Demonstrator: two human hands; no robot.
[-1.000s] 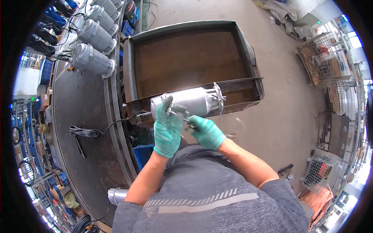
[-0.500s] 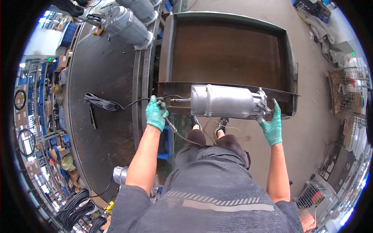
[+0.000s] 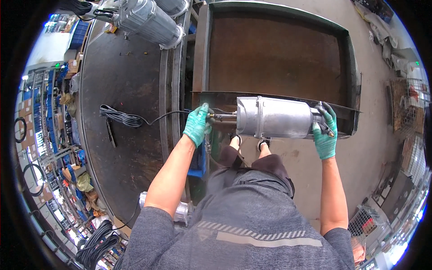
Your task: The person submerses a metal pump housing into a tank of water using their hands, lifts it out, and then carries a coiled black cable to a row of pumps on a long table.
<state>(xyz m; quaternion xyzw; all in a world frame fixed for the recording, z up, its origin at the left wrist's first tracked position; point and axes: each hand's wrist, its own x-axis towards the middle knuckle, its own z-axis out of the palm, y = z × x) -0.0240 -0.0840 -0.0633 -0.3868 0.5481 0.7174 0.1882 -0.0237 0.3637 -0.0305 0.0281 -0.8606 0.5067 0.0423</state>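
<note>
A silver cylindrical motor (image 3: pixel 283 118) lies sideways in front of me, over the near edge of a rusty metal tray (image 3: pixel 276 54). My right hand (image 3: pixel 326 135), in a green glove, wraps round the fittings at its right end. From the motor's left end a thin metal rod (image 3: pixel 226 118) sticks out. At the rod's tip my gloved left hand (image 3: pixel 197 126) is closed on a hose fitting, partly hidden by the fingers. The hose (image 3: pixel 209 148) hangs below that hand. A black cable runs behind the left hand to a tied coil (image 3: pixel 119 116) on the dark bench.
The dark bench (image 3: pixel 130 85) with a steel rail edge is on my left. Several more silver motors (image 3: pixel 150 24) stand at its far end; another (image 3: pixel 182 212) is by my left elbow. A blue bin (image 3: pixel 198 168) sits below the bench edge. Wire cages (image 3: pixel 369 220) stand at right.
My left hand has moved right and up to the rod's tip with the hose fitting. My right hand has closed further round the motor's end. The view has shifted slightly.
</note>
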